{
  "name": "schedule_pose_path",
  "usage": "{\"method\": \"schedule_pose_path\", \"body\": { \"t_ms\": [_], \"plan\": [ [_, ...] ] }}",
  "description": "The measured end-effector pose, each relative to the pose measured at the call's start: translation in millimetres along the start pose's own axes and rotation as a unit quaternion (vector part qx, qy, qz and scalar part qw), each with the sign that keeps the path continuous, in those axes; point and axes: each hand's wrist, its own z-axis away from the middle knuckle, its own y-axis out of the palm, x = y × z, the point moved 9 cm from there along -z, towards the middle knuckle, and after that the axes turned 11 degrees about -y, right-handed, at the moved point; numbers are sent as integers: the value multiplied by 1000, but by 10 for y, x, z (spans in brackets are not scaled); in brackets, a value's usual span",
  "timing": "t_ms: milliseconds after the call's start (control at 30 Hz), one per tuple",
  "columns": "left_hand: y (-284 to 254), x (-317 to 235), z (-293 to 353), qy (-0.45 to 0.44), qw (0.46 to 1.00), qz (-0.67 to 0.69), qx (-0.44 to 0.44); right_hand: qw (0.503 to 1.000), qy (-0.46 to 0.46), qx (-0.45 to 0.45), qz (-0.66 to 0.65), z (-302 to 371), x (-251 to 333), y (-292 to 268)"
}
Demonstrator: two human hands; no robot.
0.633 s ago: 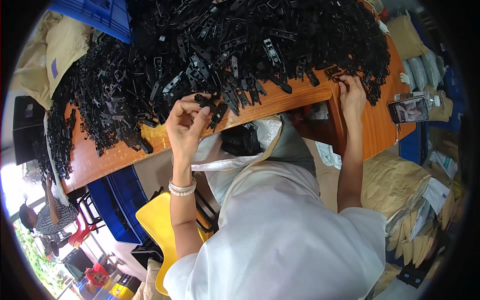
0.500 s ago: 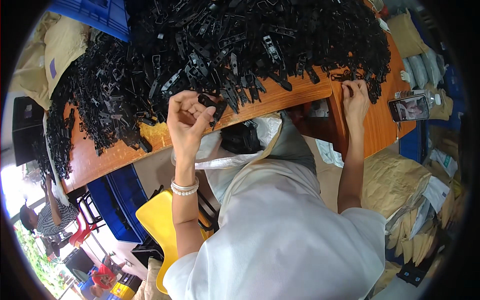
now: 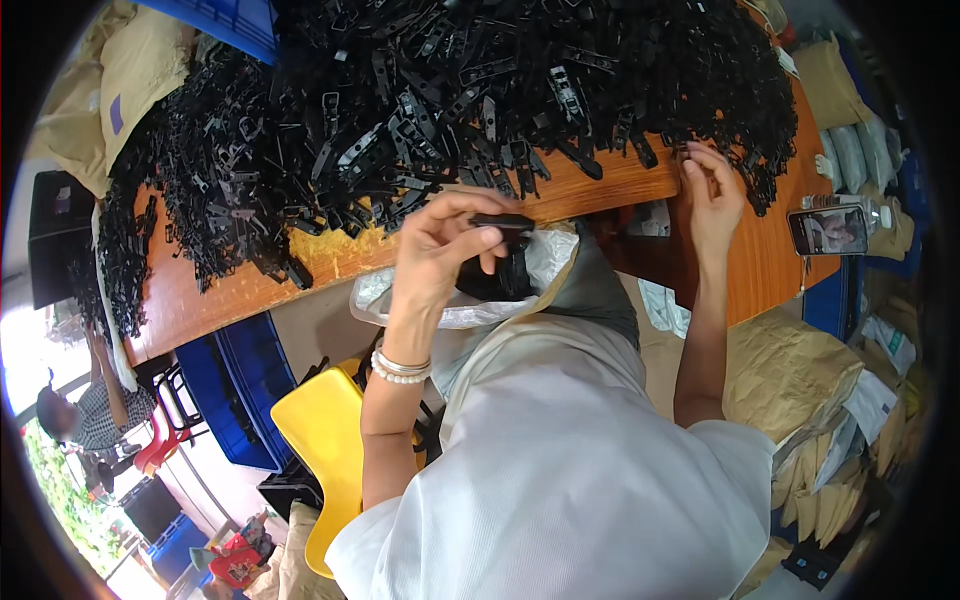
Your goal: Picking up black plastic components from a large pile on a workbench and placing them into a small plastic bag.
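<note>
My left fingers (image 3: 468, 244) pinch a black oblong plastic part (image 3: 503, 222) over a wide-mouthed, white-lined sack (image 3: 553, 262): carrying, I judge; release calls for parting them. My right fingers (image 3: 724, 178) curl, grip unclear.

The left hand (image 3: 440, 250) is turned inward, its thumb (image 3: 468, 244) pressed in a pinch against bent fingers (image 3: 455, 204). The left forearm (image 3: 388, 415) leans slightly right. Well apart, the right hand (image 3: 713, 212) sits farther forward, fingers curled, above a nearly upright right forearm (image 3: 707, 320).
</note>
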Motion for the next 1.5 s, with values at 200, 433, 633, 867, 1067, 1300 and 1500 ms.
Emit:
{"method": "schedule_pose_path", "body": {
  "t_ms": [200, 433, 633, 867, 1067, 1300, 1500],
  "plan": [
    [149, 108, -11, -27, 999, -15, -39, 961, -141, 150, -185, 129, 1266, 568],
    [238, 101, 64, -22, 999, 28, 0, 955, -150, 159, -200, 278, 1385, 814],
    [148, 118, 88, -2, 997, -80, -7, 940, -98, 196, -262, 348, 1357, 877],
    [124, 264, 80, -92, 991, 98, 26, 939, -140, 181, -256, 239, 1470, 771],
    [229, 367, 121, -152, 970, 164, 100, 907, -378, 170, -71, 235, 1785, 701],
    [187, 419, 122, -143, 970, 177, 84, 894, -392, 213, -36, 284, 1780, 819],
    [167, 264, 131, -48, 996, 63, 43, 926, -250, 229, -166, 283, 1734, 854]
  ]
}}
